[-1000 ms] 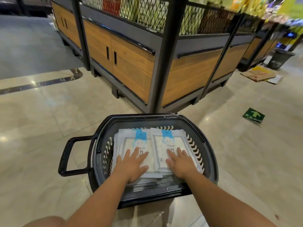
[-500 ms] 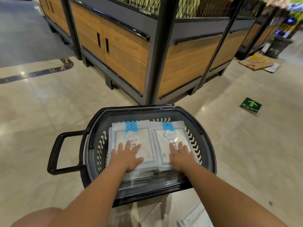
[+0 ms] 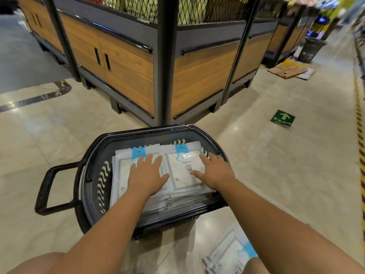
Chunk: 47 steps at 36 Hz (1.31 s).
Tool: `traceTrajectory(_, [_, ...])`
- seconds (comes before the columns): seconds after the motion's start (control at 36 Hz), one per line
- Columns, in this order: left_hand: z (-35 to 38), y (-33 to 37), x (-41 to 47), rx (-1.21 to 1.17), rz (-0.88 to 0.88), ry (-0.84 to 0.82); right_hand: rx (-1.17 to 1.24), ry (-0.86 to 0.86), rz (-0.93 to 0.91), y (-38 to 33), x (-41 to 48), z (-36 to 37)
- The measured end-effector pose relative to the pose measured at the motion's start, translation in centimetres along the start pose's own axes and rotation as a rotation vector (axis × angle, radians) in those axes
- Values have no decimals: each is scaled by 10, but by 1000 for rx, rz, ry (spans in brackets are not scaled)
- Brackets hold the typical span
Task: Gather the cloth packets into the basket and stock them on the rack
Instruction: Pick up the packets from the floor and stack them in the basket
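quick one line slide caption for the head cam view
The left hand and right hand rest flat on cloth packets stacked in a black basket; loose packets lie on the floor nearby.

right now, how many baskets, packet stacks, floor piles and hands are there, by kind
basket: 1
packet stacks in it: 2, left stack and right stack
packet pile on the floor: 1
hands: 2, left hand and right hand
total: 6

I read a "2" on the left top packet point(image 3: 122, 175) and the right top packet point(image 3: 179, 172) in my basket point(image 3: 92, 155) (other print blurs); the green floor sign point(image 3: 282, 117) bears an upward arrow.
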<state>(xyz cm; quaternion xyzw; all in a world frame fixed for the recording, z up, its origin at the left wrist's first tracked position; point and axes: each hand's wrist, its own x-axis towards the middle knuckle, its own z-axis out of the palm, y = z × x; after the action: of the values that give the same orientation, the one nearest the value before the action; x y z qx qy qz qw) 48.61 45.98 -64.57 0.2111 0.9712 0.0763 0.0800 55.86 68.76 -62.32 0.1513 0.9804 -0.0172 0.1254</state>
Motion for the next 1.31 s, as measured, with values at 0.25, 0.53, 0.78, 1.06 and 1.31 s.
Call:
traceTrajectory(0.25, [-12,72,-10,50,162,182,28,124,91,78,-40,-16])
traceTrajectory(0.53, [20,175,-11,19,396,108,60,171,301,191,-106,8])
traceTrajectory(0.78, [62,274,-24,146,679,70,93,120,519,266,-179,64])
traceTrajectory(1.06, [168,277,-43,251,711,-173,160,-45,640,290,-237,168])
traceTrajectory(1.31, [202,243,-54,367,690,-285,124,-287,591,294,-275,232])
